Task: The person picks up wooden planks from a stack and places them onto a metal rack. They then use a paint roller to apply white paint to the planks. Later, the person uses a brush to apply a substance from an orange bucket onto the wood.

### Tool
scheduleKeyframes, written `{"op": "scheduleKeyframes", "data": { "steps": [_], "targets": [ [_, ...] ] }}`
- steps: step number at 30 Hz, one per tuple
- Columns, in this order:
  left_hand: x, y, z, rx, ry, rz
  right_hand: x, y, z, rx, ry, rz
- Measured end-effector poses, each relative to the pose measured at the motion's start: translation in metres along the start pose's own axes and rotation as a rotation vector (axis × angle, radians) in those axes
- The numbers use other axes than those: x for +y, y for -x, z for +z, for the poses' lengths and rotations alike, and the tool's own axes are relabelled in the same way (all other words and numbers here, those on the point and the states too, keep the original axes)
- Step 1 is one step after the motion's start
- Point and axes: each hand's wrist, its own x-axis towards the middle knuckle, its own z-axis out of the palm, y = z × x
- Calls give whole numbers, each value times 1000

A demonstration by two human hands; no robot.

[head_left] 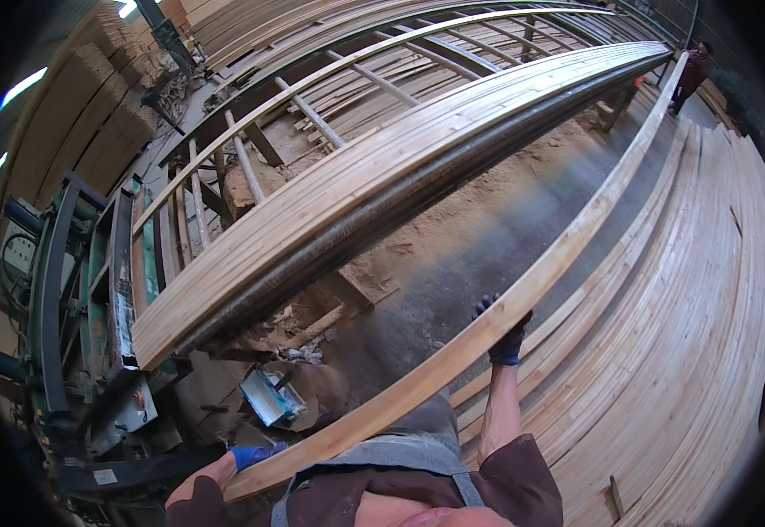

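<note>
A long, pale wooden board [453,356] stretches from near my waist to the far right. My left hand [255,456], in a blue glove, is closed on its near end, close to my body. Farther along, my right hand [509,339], in a dark glove, grips the board from below, fingertips showing over the far edge. Part of each hand is hidden by the board. Another person [692,75] in dark red stands by the board's far end; whether they hold it is too small to tell.
Long boards lie side by side on a roller rack [400,149] across from me. A large stack of boards [655,316] fills my right side. Green machinery [66,290] stands at left, near a blue-and-white container [270,397] and wood scraps [316,325].
</note>
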Motion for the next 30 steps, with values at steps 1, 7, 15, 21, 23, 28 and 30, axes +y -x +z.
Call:
{"op": "scheduleKeyframes", "data": {
  "steps": [1, 7, 15, 21, 23, 28, 30],
  "targets": [
    [-33, 22, 1, 81, 60, -9, 13, -4, 75, 64, -74, 127],
    [69, 45, 15, 281, -246, 63, 54, -46, 139, -194, -380, 196],
    [344, 137, 140, 83, -1153, 432, 157, -90, 237, -218, 903, -234],
    [413, 228, 54, 569, -1267, 638, 234, -151, 377, -125, -63, 359],
    [440, 251, 30, 579, -1217, 713, 261, -168, 404, -115, -90, 373],
    [517, 266, -36, 597, -1293, 630, 278, -205, 458, -281, 116, 471],
    [552, 262, -55, 537, -1352, 684, 274, -223, 483, -359, 308, 329]
  ]
}}
